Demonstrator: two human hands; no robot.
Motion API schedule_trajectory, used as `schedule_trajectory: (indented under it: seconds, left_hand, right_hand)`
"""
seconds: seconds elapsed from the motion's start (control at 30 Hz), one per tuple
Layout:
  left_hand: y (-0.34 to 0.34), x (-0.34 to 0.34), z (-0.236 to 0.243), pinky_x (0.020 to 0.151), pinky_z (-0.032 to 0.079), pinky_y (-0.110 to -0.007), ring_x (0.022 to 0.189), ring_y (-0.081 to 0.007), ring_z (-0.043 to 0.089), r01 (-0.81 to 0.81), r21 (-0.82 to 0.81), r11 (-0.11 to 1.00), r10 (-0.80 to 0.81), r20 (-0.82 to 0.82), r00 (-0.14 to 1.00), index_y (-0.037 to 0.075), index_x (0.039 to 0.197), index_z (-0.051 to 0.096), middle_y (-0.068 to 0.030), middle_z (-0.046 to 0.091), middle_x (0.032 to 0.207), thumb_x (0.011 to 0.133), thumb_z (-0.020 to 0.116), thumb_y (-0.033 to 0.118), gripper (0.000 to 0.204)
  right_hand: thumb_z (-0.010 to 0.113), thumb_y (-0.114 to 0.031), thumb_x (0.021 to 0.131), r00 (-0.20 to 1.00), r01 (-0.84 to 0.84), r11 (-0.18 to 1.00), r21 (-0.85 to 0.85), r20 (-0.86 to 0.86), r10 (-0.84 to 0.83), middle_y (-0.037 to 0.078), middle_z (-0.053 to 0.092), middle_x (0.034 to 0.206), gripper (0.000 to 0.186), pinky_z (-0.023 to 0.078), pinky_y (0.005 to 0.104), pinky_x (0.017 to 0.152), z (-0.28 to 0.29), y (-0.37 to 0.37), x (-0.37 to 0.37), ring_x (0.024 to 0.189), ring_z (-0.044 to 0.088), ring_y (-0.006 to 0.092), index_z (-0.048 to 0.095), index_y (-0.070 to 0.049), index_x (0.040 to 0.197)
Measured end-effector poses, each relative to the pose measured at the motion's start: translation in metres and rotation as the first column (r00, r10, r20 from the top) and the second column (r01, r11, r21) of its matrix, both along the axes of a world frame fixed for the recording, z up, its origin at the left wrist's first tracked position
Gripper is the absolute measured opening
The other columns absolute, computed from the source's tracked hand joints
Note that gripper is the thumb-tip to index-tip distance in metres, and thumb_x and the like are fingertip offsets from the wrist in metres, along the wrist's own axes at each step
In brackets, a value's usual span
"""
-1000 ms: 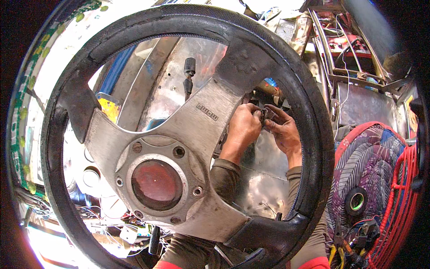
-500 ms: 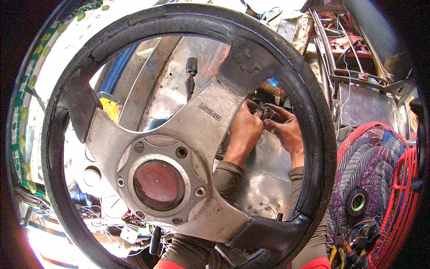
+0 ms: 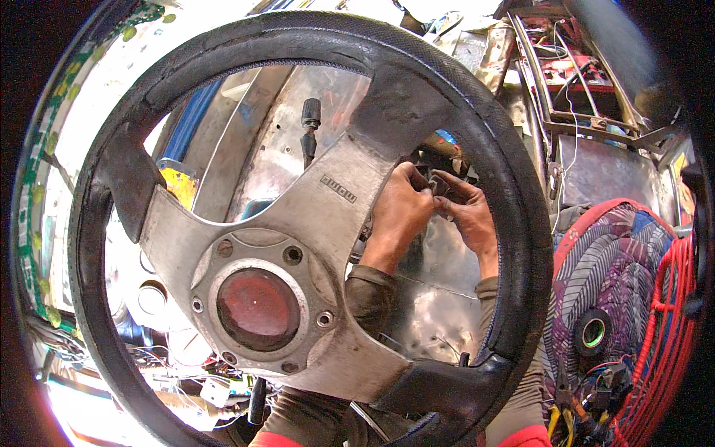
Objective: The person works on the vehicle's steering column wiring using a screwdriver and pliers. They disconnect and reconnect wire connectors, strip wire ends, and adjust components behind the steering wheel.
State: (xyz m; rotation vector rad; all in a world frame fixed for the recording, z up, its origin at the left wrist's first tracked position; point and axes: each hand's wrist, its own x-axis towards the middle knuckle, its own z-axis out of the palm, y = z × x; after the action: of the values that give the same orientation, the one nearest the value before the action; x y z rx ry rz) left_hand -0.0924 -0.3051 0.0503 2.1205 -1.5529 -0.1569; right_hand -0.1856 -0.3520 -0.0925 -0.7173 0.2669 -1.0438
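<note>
A large steering wheel (image 3: pixel 538 246) with a black rim and brushed-metal spokes fills the near view. Both my forearms reach past it, and the hands show through the gap on its right side. My left hand (image 3: pixel 402 212) is closed in a pinch, its fingertips meeting those of my right hand (image 3: pixel 471 216). Between them is a small greyish part (image 3: pixel 433 183), mostly covered by fingers, whose kind I cannot make out. My right hand is also closed on it with thumb and bent fingers. Behind the hands lie dark parts, too shadowed to name.
A dented metal panel (image 3: pixel 439 298) lies below the hands. A black-knobbed lever (image 3: pixel 310 123) stands left of them. On the right are a patterned backpack (image 3: pixel 618 261), a roll of black tape (image 3: pixel 593 333), red cable (image 3: pixel 659 335), pliers (image 3: pixel 570 398) and a metal frame (image 3: pixel 588 123).
My hands have drawn closer together around the small part, the right fingers now bent further over it. The whole view has shifted slightly, with the wheel a little further left.
</note>
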Motion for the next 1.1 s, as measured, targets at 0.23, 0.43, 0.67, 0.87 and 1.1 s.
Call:
schedule_trajectory:
  seconds: [0.23, 0.43, 0.67, 0.87, 1.1]
  left_hand:
    - [0.0, 0.01, -0.013, 0.079, 0.058, -0.039, 0.084, -0.0312, 0.076, 0.079, -0.081, 0.994, -0.071, 0.094, 0.993, -0.001, 0.094, 0.075, -0.02, 0.076, 0.089, 0.078, 0.076, 0.013, 0.021]
    - [-0.006, 0.007, -0.003, 0.086, 0.057, -0.039, 0.094, -0.0323, 0.075, 0.059, 0.04, 0.997, -0.058, -0.042, 0.997, -0.003, 0.105, 0.074, -0.0224, 0.075, 0.1, 0.083, 0.075, 0.015, 0.028]
    - [-0.008, 0.001, 0.005, 0.084, 0.058, -0.04, 0.09, -0.0314, 0.076, 0.039, 0.155, 0.987, -0.035, -0.027, 0.999, -0.002, 0.107, 0.076, -0.0231, 0.076, 0.097, 0.084, 0.074, 0.015, 0.028]
    - [-0.002, 0.004, -0.009, 0.077, 0.058, -0.04, 0.084, -0.0347, 0.075, 0.113, 0.019, 0.993, -0.114, 0.063, 0.991, 0.002, 0.101, 0.078, -0.0222, 0.075, 0.09, 0.085, 0.073, 0.021, 0.025]
    - [0.0, 0.001, -0.015, 0.081, 0.058, -0.043, 0.086, -0.0371, 0.075, 0.077, 0.042, 0.996, -0.08, 0.067, 0.995, 0.0, 0.103, 0.078, -0.0255, 0.074, 0.09, 0.085, 0.072, 0.013, 0.023]
  right_hand:
    - [0.078, -0.011, 0.09, 0.995, 0.013, 0.998, -0.067, -0.102, -0.02, 0.007, 0.071, 0.124, 0.057, 0.056, 0.0281, 0.096, -0.013, -0.003, 0.005, 0.109, 0.066, 0.0132, 0.057, -0.002, 0.142]
    - [0.076, -0.01, 0.093, 0.998, -0.031, 0.999, 0.009, 0.049, 0.031, 0.012, 0.07, 0.122, 0.051, 0.055, 0.0297, 0.097, -0.027, -0.002, 0.006, 0.109, 0.067, 0.0168, 0.056, 0.006, 0.137]
    - [0.075, -0.012, 0.093, 0.982, -0.128, 0.983, 0.133, 0.152, 0.108, 0.013, 0.072, 0.119, 0.043, 0.058, 0.0304, 0.091, -0.026, -0.003, 0.007, 0.106, 0.07, 0.0188, 0.061, 0.004, 0.131]
    - [0.078, -0.012, 0.091, 0.995, -0.086, 0.994, 0.063, 0.054, 0.082, 0.01, 0.074, 0.108, 0.038, 0.057, 0.0287, 0.085, -0.021, -0.003, 0.002, 0.097, 0.07, 0.0161, 0.067, 0.003, 0.124]
    - [0.081, -0.012, 0.087, 1.0, -0.017, 0.997, 0.072, 0.0, 0.017, 0.005, 0.074, 0.103, 0.039, 0.05, 0.0233, 0.071, -0.024, -0.001, 0.006, 0.082, 0.063, 0.0102, 0.07, 0.0, 0.123]
